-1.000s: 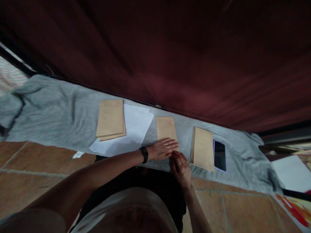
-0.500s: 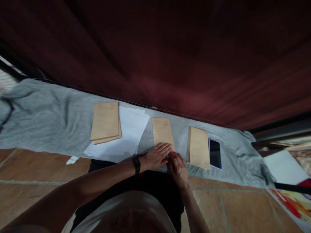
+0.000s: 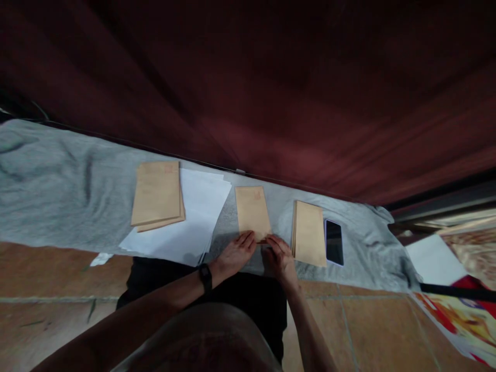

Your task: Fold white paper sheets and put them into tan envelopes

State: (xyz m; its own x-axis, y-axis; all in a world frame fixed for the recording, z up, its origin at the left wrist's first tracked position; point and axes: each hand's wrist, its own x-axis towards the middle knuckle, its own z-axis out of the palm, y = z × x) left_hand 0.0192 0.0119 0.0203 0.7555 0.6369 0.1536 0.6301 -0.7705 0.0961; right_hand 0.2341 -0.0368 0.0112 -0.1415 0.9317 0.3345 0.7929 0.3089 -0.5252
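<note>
A brown paper envelope (image 3: 252, 211) with a small red print near its far edge lies flat on the grey cloth in front of me. My left hand (image 3: 237, 253), with a dark band on its wrist, grips the near left corner, fingers pressed together. At the near right corner, my right hand (image 3: 282, 261) has its fingers curled onto the paper. Between the two hands the envelope's near edge shows as a dark line, looking folded. Part of that edge is hidden by my fingers.
Left of me, a stack of brown envelopes (image 3: 157, 191) sits on white paper sheets (image 3: 201, 206). Another envelope pile (image 3: 310, 232) lies on the right, beside a phone (image 3: 334, 242). Grey cloth (image 3: 58, 191) covers the narrow surface, against a dark red hanging fabric (image 3: 248, 103).
My left hand has drawn back from lying across the envelope to its near left corner. The right fingers have shifted onto the near right corner. The whole view has moved slightly.
</note>
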